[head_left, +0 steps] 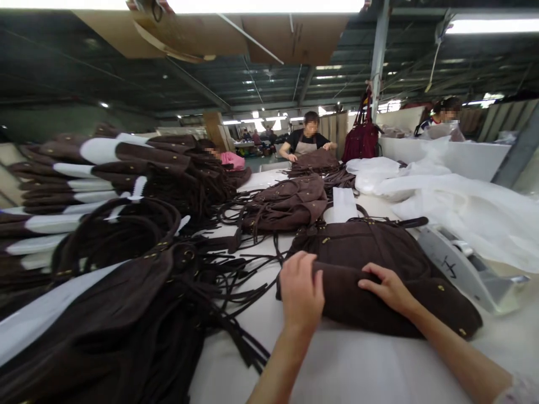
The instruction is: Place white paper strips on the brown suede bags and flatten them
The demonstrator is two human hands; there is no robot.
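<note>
A long white table (362, 370) runs away from the camera and carries all the work. On its left side stands a large pile of dark brown bags (105, 314) with loose straps, backed by stacked bags with white paper inserts (67, 185). White sheeting (455, 196) covers the right side of the table. A second brown bag (286, 205) lies mid-table, beyond the near one. At the far end, a co-worker (309, 137) handles another brown bag; a dark red bag (362, 137) hangs from a post beside them. A grey tape dispenser (467, 269) sits at the right, just beside the near bag.

The brown suede bag (374, 252) lies flat directly in front of the person, its lower edge folded over toward the camera. The left hand (301, 292) rests palm-down on the left end of this fold, fingers extended and pressing on the fabric. The right hand (389, 289) rests on the centre of the fold, fingers bent, fingertips touching the suede. Neither hand closes around the bag; both lie on top of it.
</note>
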